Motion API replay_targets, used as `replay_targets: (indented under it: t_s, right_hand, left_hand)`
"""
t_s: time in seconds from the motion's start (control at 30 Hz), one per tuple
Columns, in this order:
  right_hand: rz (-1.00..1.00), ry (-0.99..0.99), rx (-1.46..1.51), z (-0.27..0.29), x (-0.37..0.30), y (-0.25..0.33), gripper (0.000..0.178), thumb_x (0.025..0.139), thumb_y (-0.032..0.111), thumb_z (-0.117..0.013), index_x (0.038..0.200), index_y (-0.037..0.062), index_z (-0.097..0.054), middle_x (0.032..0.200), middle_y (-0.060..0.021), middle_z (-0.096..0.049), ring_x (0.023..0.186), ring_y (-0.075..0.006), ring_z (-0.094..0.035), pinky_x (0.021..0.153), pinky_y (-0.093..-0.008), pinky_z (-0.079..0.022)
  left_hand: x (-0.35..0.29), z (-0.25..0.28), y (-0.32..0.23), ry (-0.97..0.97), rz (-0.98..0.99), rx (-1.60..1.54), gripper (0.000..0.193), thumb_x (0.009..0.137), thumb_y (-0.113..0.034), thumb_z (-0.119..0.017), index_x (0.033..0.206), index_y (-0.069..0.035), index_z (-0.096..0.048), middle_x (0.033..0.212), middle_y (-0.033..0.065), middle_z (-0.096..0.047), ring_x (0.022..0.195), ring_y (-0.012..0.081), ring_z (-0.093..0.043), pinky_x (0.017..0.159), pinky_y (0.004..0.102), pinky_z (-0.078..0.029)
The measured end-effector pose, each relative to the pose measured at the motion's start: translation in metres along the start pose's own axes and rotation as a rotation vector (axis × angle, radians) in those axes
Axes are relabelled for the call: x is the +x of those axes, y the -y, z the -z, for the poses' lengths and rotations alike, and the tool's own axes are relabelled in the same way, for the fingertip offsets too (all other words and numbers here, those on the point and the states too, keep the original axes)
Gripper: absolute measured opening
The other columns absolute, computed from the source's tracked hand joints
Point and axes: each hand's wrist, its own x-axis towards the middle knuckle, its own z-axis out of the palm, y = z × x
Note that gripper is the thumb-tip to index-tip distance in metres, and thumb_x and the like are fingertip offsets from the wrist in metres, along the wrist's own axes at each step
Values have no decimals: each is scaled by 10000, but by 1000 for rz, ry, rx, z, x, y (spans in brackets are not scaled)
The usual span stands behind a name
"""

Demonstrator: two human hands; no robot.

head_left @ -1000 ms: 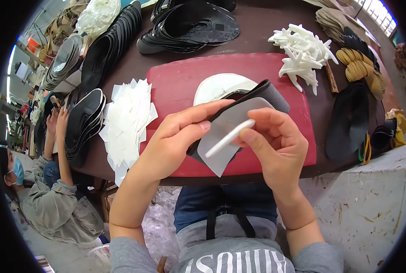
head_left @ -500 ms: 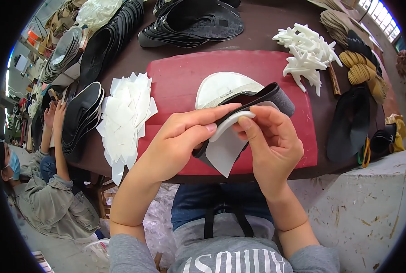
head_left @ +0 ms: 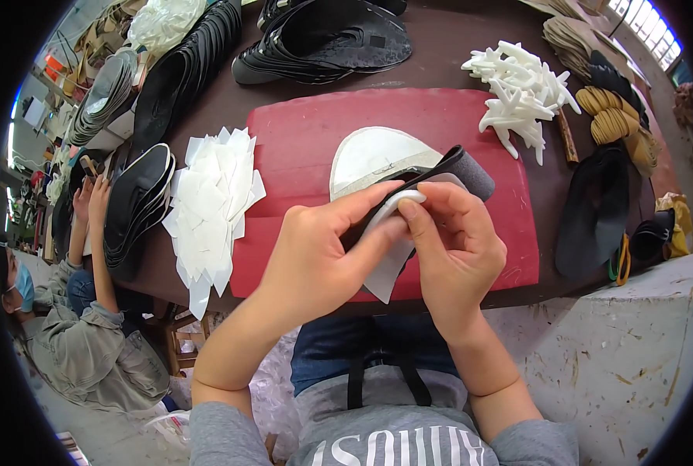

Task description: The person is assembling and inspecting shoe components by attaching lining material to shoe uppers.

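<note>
Over a red mat (head_left: 300, 128), both hands hold a shoe upper (head_left: 374, 155) with a pale toe part, black edges and a grey fabric side. My left hand (head_left: 327, 241) closes on its near edge, thumb pressing along a curved white foam strip (head_left: 399, 200) there. At the strip's right end my right hand (head_left: 459, 248) pinches it against the black edge between thumb and fingers. A thin white pointed sheet (head_left: 385, 281) hangs below the strip, partly behind the left fingers. How the strip sits against the upper underneath is hidden.
White cut sheets (head_left: 214, 202) lie left of the mat, white foam strips (head_left: 517, 97) at its far right. Stacked black uppers (head_left: 323, 39) stand at the back, more black uppers (head_left: 137, 210) at the left. A wooden-handled tool (head_left: 568, 138) lies right. A co-worker (head_left: 90, 334) sits left.
My left thumb has moved up and right along the white strip, closer to my right fingers. The right hand has shifted slightly left, still pinching.
</note>
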Motion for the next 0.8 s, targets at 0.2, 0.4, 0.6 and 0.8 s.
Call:
replay_targets:
  t_s: [0.2,0.4,0.6,0.8]
  right_hand:
    - [-57,-67,20,-1,-1,5,205,797,-32,-761,987,-3,-690,957,-77,-710,719,-121,-629,640,-226,-540]
    - [-144,-36,-4,1,2,12,195,778,-33,-768,953,16,-697,983,-70,-706,834,-138,-640,639,-215,-519]
    - [204,80,-471,15,21,14,252,739,42,-794,961,22,-677,1069,-85,-678,1065,-227,-620,875,-335,-501]
    - [371,322,-457,34,45,9,291,688,127,-817,943,75,-686,1115,-86,-651,1122,-288,-572,1054,-425,-386]
  left_hand:
    - [-1,-6,5,-132,-163,127,264,876,5,-636,1127,68,-686,801,58,-728,596,55,-533,496,169,-408]
    - [-2,-3,2,-128,-159,185,260,878,9,-615,1120,71,-688,795,57,-726,596,53,-527,497,182,-413]
    - [-1,4,4,-81,-163,189,269,848,-6,-644,1108,40,-698,761,90,-721,519,86,-518,455,214,-405]
    - [-9,14,8,-11,-155,70,326,820,7,-669,1138,76,-679,863,86,-733,645,82,-572,549,185,-448]
